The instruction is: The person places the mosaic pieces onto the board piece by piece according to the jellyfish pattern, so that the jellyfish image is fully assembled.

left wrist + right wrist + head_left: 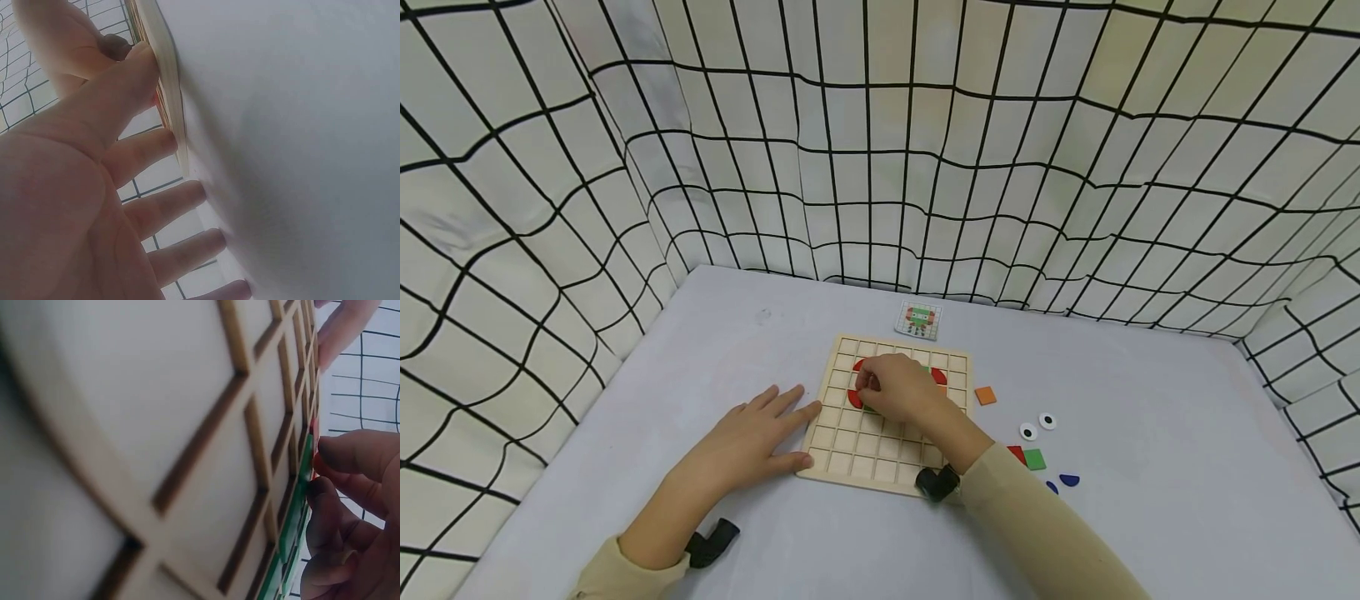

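A wooden grid board lies on the white table, with red quarter-round pieces and green pieces in its cells. My left hand is spread flat at the board's left edge; in the left wrist view, its thumb and a finger touch the side of the board. Over the upper left cells, my right hand has curled fingers, thumb and fingertips pinching at a small reddish-orange piece mostly hidden by them. Green pieces sit in the grid beside those fingertips in the right wrist view.
A pattern card lies behind the board. To the right are an orange square, two eye discs, a green square, a red piece and blue half-rounds. Black-gridded white cloth walls surround the table.
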A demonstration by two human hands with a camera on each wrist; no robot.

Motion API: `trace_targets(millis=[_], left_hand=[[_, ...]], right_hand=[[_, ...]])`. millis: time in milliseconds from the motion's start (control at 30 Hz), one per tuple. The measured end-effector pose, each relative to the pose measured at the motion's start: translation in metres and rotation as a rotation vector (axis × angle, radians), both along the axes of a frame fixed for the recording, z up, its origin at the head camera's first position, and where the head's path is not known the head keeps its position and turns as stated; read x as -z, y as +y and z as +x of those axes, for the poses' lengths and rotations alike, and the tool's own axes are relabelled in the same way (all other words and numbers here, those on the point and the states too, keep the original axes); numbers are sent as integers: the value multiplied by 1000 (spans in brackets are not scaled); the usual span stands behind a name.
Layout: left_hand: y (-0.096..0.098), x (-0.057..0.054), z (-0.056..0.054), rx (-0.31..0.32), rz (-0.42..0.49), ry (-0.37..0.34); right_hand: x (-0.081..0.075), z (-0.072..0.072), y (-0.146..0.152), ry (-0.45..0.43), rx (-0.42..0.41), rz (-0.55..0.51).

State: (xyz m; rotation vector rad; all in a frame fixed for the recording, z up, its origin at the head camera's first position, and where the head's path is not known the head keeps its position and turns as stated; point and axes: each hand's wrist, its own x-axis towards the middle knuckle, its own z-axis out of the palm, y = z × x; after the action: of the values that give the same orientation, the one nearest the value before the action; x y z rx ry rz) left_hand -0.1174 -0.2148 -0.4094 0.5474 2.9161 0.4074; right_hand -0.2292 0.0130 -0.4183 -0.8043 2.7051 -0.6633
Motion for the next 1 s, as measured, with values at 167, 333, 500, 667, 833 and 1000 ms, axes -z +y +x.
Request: trace_targets(millis=[167,333,500,667,833,1000], left_hand=[[0,0,0,-1,-3,-1],[0,0,0,-2,-1,-8],[0,0,0,-5,0,-16],[1,0,0,-11,4,-20],[1,0,0,-13,2,-11],[2,0,0,-9,0,-10]], right_hand=[[0,-1,-2,-9,-39,8],[-2,0,-2,-12,-44,24],[-5,3,6,-57,-34,-41],[-8,6,26,-107,-12,-144],[-11,6,57,-97,55,-214],[-12,4,92,-112,145,-246]])
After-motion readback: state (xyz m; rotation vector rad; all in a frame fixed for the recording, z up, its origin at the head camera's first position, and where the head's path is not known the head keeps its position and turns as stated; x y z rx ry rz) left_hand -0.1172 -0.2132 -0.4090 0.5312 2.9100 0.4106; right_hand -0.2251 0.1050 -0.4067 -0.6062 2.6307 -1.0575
